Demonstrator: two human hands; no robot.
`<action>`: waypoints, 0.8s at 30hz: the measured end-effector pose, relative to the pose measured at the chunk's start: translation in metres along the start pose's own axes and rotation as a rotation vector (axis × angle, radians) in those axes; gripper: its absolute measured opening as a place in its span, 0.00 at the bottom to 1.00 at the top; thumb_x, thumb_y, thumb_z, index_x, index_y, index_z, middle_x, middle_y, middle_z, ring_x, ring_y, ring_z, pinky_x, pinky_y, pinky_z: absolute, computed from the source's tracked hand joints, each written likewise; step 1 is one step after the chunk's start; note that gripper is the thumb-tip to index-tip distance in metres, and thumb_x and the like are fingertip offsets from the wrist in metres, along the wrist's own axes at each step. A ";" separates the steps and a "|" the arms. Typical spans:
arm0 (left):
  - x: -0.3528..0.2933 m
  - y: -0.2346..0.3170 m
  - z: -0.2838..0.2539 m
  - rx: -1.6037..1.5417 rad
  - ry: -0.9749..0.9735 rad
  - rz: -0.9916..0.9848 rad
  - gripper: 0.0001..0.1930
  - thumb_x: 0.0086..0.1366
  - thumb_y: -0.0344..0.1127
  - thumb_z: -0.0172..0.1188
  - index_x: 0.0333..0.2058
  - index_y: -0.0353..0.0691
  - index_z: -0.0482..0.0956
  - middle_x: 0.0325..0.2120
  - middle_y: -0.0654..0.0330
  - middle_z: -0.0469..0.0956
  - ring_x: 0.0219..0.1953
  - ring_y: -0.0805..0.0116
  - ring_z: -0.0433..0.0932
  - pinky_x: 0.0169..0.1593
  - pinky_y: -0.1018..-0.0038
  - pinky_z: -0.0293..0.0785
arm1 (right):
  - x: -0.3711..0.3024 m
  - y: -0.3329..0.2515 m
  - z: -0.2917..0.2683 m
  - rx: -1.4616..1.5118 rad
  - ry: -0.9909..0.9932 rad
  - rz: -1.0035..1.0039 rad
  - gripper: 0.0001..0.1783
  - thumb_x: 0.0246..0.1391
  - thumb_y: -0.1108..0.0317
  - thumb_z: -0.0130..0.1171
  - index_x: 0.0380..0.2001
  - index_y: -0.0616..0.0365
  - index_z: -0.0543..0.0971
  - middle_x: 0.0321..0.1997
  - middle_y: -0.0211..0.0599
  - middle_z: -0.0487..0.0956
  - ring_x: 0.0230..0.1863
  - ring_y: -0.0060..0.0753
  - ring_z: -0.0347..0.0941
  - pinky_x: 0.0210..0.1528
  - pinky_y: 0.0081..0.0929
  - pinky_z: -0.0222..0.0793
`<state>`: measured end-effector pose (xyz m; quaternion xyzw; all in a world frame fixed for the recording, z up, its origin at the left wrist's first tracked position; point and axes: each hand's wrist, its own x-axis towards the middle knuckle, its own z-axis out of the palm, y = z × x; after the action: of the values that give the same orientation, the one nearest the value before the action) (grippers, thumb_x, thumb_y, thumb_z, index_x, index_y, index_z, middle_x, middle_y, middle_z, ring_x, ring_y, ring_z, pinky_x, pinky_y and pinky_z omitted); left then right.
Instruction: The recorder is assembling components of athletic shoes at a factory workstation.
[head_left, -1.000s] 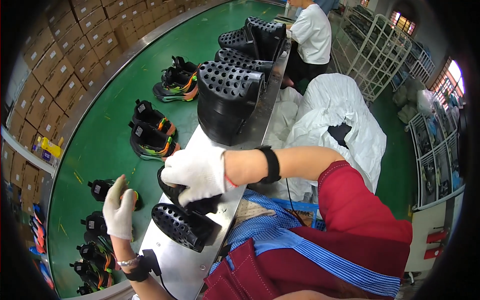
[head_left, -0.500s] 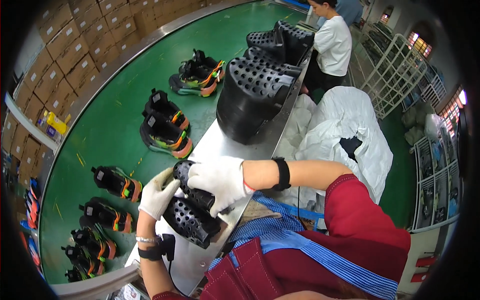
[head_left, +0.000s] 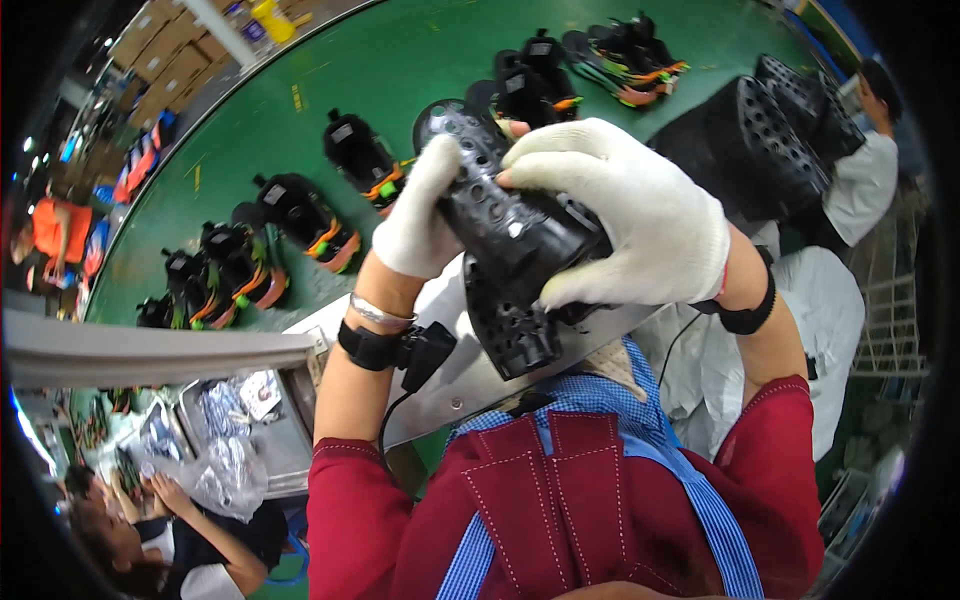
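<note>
Both my gloved hands are closed around a black, hole-punched plastic shoe tree (head_left: pixel 492 215), raised and tilted over the metal bench edge. My left hand (head_left: pixel 418 215) grips its left side, thumb on the upper face. Fingers of my right hand (head_left: pixel 635 220) wrap its right side, covering part of it. Beneath it is a second black perforated shoe tree (head_left: pixel 500 325); whether the two are nested or merely touching I cannot tell. Several black shoes with orange and green trim, such as this shoe (head_left: pixel 355 155), stand in pairs on the green belt beyond my hands.
Stacked black perforated shoe trees (head_left: pixel 720 150) stand at the right, near a co-worker in a white shirt (head_left: pixel 865 180). A white sack (head_left: pixel 800 330) is beside my right arm. At lower left are a metal tray (head_left: pixel 290 430) with plastic bags (head_left: pixel 225 475) and other people.
My view has swung right, so the scene sits differently. The upper shoe tree is now lifted and tilted between both hands; before, the pair lay lower, side by side at the bench.
</note>
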<state>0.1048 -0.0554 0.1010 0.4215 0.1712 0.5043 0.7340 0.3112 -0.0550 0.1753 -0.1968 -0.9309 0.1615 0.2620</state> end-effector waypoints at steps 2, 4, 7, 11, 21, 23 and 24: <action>-0.006 0.002 -0.014 0.033 0.164 0.025 0.22 0.67 0.46 0.54 0.52 0.36 0.69 0.44 0.58 0.76 0.45 0.68 0.76 0.51 0.70 0.73 | 0.007 0.003 0.011 0.007 0.032 0.024 0.39 0.31 0.67 0.73 0.52 0.62 0.72 0.54 0.46 0.72 0.55 0.47 0.70 0.58 0.36 0.65; -0.012 0.002 -0.019 0.031 0.273 0.072 0.16 0.66 0.40 0.55 0.47 0.37 0.71 0.39 0.61 0.77 0.41 0.70 0.77 0.48 0.71 0.75 | 0.020 0.003 0.019 0.033 -0.029 0.237 0.38 0.38 0.65 0.70 0.55 0.63 0.69 0.53 0.50 0.73 0.54 0.46 0.72 0.55 0.33 0.69; -0.015 0.001 -0.038 -0.006 0.352 0.183 0.12 0.66 0.37 0.56 0.44 0.38 0.72 0.38 0.62 0.77 0.38 0.69 0.78 0.45 0.70 0.77 | 0.038 0.002 0.037 0.052 -0.095 0.431 0.35 0.44 0.57 0.67 0.53 0.64 0.69 0.42 0.53 0.78 0.44 0.46 0.78 0.47 0.31 0.73; -0.016 0.003 -0.052 -0.117 0.403 0.274 0.11 0.66 0.35 0.56 0.44 0.38 0.70 0.38 0.59 0.76 0.38 0.67 0.78 0.43 0.68 0.78 | 0.059 0.010 0.053 0.017 -0.085 0.435 0.26 0.46 0.57 0.65 0.44 0.63 0.71 0.31 0.50 0.79 0.32 0.48 0.79 0.34 0.35 0.74; -0.017 0.021 -0.097 -0.158 0.496 0.365 0.11 0.66 0.33 0.54 0.46 0.38 0.68 0.37 0.59 0.75 0.39 0.66 0.78 0.43 0.65 0.79 | 0.117 0.021 0.086 -0.336 -0.301 0.417 0.21 0.51 0.53 0.56 0.36 0.63 0.71 0.26 0.52 0.80 0.30 0.53 0.79 0.34 0.41 0.75; -0.021 0.030 -0.106 -0.071 0.527 0.264 0.12 0.66 0.34 0.54 0.45 0.37 0.69 0.37 0.59 0.76 0.38 0.65 0.78 0.43 0.65 0.79 | 0.129 0.022 0.088 -0.323 -0.370 0.469 0.19 0.53 0.55 0.53 0.38 0.62 0.73 0.29 0.52 0.80 0.33 0.53 0.79 0.39 0.42 0.74; -0.023 0.035 -0.112 0.016 0.551 0.162 0.12 0.66 0.36 0.55 0.44 0.37 0.69 0.37 0.60 0.76 0.38 0.65 0.79 0.44 0.65 0.79 | 0.132 0.026 0.086 -0.325 -0.373 0.475 0.19 0.53 0.55 0.53 0.38 0.62 0.73 0.29 0.52 0.80 0.33 0.53 0.79 0.39 0.42 0.74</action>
<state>-0.0019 -0.0214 0.0586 0.2865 0.3339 0.6556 0.6137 0.1674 0.0104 0.1510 -0.4145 -0.9045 0.1007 0.0073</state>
